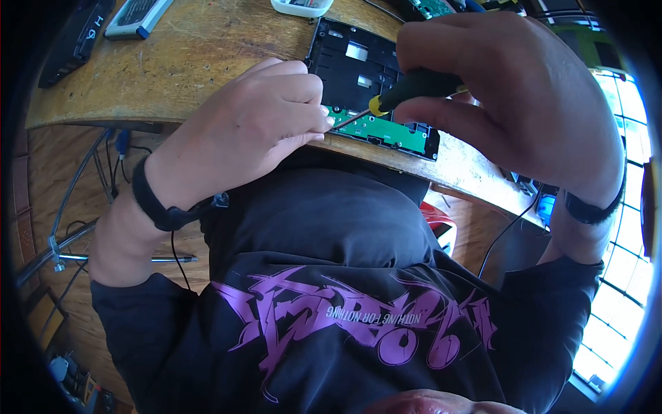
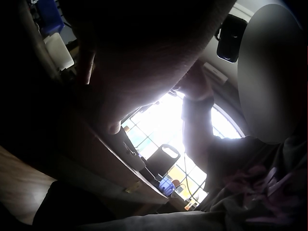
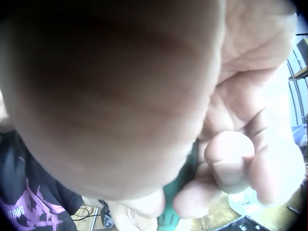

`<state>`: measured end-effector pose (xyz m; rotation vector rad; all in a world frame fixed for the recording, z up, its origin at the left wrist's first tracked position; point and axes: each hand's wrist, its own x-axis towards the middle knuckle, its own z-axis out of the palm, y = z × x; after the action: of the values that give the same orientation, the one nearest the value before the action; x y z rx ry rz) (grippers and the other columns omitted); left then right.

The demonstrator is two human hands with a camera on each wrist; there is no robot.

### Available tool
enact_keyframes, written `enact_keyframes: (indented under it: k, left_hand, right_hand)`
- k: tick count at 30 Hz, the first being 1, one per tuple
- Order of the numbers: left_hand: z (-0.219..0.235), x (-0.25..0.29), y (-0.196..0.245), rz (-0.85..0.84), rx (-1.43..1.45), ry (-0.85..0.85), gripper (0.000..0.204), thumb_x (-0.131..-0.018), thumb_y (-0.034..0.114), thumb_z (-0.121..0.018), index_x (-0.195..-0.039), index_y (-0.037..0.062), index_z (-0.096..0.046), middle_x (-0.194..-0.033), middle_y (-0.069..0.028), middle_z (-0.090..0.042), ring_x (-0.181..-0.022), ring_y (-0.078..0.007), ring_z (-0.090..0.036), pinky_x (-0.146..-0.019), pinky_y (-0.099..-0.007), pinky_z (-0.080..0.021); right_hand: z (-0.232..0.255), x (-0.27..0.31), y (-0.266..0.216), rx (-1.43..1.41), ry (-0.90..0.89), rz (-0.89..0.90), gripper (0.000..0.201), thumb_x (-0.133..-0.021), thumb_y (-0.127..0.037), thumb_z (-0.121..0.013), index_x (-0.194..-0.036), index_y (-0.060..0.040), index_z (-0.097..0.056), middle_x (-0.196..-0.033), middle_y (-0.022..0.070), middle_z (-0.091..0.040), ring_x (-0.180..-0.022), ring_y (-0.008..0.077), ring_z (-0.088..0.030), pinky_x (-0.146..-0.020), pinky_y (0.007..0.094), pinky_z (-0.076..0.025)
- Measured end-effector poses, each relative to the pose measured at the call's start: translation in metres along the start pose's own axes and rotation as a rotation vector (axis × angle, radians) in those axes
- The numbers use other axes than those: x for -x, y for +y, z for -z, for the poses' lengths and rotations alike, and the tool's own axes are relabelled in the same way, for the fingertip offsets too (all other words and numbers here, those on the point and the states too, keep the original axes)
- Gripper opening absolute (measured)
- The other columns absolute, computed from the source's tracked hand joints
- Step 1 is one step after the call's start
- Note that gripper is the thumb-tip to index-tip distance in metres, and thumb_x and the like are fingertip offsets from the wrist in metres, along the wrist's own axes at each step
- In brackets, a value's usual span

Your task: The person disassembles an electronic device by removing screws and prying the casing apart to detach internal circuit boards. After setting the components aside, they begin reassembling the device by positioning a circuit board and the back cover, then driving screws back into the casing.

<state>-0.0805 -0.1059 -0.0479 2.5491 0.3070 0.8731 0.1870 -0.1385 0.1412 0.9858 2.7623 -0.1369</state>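
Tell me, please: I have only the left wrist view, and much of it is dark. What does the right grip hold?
Observer: The right grip holds a green-handled screwdriver.
Operator: Thank you. Where does this tool point?
Observer: Across a green circuit board, toward the left grip.
Operator: And where does this board lie?
Observer: Along the side of a black frame that is nearest to the person.

the screwdriver (image 1: 420, 88) is dark green and yellow, the board (image 1: 372, 128) green, the frame (image 1: 338, 63) black.
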Motion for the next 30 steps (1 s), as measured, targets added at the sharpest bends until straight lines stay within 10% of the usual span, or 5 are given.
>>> enact_keyframes:
  k: [30]
  left_hand:
    - [0.001,0.001,0.004,0.065,-0.025,-0.007,0.021,-0.089,0.005,-0.092,-0.097,0.0048,-0.073,-0.097,-0.008,-0.067,-0.091,-0.0306,-0.064,-0.083,-0.0455,-0.054]
  right_hand:
    - [-0.02,0.007,-0.014,-0.165,0.042,-0.15,0.03,-0.105,-0.028,-0.087,-0.109,-0.0021,-0.072,-0.094,0.0183,-0.076,-0.076,0.0372,-0.074,-0.067,0.045,-0.054]
